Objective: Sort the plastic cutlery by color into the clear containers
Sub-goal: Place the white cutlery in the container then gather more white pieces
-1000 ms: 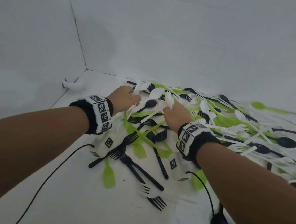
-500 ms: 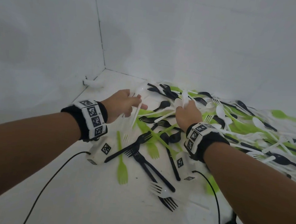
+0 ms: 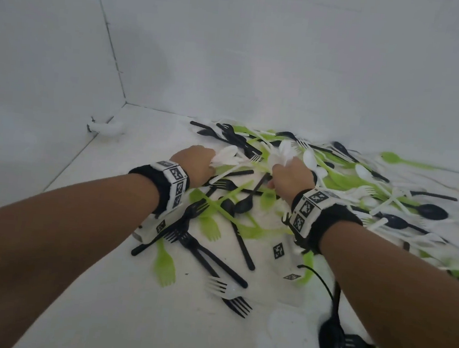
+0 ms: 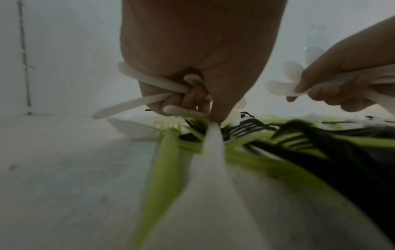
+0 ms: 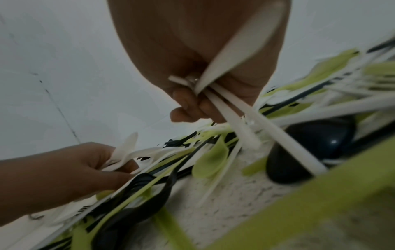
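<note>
Head view: both fists [image 3: 195, 162] [image 3: 292, 174] around white cutlery [image 3: 225, 156].

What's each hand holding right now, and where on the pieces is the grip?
Left hand grips a bunch of white cutlery by the handles. Right hand grips another white bunch by the handles, spoon bowls fanning out beyond the fingers.
</note>
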Motion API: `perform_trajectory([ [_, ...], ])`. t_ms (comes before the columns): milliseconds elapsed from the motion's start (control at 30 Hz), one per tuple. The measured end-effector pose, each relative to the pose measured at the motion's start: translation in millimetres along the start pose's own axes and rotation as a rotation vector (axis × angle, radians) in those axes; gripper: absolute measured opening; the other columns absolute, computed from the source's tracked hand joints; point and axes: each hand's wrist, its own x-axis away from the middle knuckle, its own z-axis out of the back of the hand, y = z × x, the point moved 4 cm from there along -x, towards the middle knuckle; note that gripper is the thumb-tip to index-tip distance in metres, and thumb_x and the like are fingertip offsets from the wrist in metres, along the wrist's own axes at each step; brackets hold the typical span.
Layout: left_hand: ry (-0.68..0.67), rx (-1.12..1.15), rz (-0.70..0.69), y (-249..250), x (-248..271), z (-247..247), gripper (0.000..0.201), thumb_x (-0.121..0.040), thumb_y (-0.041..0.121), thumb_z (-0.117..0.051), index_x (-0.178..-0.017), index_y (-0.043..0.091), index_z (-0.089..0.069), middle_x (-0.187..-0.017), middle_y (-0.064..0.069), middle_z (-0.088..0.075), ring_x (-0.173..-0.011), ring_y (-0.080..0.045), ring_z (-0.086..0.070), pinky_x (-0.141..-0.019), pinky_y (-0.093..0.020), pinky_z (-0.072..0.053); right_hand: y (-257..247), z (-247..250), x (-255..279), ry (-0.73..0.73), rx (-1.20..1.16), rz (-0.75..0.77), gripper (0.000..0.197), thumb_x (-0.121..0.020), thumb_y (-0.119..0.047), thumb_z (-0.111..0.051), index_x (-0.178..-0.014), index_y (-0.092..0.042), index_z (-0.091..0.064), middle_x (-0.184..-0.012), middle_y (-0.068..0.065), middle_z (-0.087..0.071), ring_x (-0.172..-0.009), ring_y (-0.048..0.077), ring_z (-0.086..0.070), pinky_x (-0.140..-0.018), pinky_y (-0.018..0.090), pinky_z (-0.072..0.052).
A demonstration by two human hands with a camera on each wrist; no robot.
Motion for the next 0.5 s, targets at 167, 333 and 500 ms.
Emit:
perform_trajectory([
  [167,0.044,0.013,-0.046,15.4,-0.8,20.5,0.032,-0.100,0.032,-0.051,-0.069,0.023,-0.046,-0.078,0.002,-0.056,-0.080,-0.024,-0.057,-0.070,-0.035,-0.043,15.7,28.3,-4.9,0.065,0.014,-0.044,0.034,-0.096,-0.027,-0.050,-0.121,-0.004,-0.053,-0.111,0.012,-0.061,-0.103,0.032,-0.058,-0.084,0.036,-0.045],
  [333,0.083,0.134,-0.152,45.5,5.4,38.9,0.036,-0.101,0.036,-0.053,-0.076,0.010,-0.055,-0.077,-0.005,-0.063,-0.074,-0.024,-0.059,-0.067,-0.037,-0.044,24.2,54.1,-13.9,0.156,-0.129,-0.079,0.036,-0.087,-0.033,-0.054,-0.109,-0.004,-0.059,-0.091,0.010,-0.059,-0.086,0.031,-0.063,-0.071,0.037,-0.048],
  [500,0.058,0.364,-0.178,90.3,12.0,39.1,0.018,-0.105,0.037,-0.049,-0.093,0.030,-0.060,-0.087,0.009,-0.073,-0.079,-0.012,-0.064,-0.074,-0.032,-0.047,28.2,73.6,-16.9,0.213,-0.132,-0.062,0.037,-0.091,-0.026,-0.057,-0.120,-0.003,-0.055,-0.101,0.010,-0.063,-0.092,0.031,-0.062,-0.072,0.036,-0.049],
])
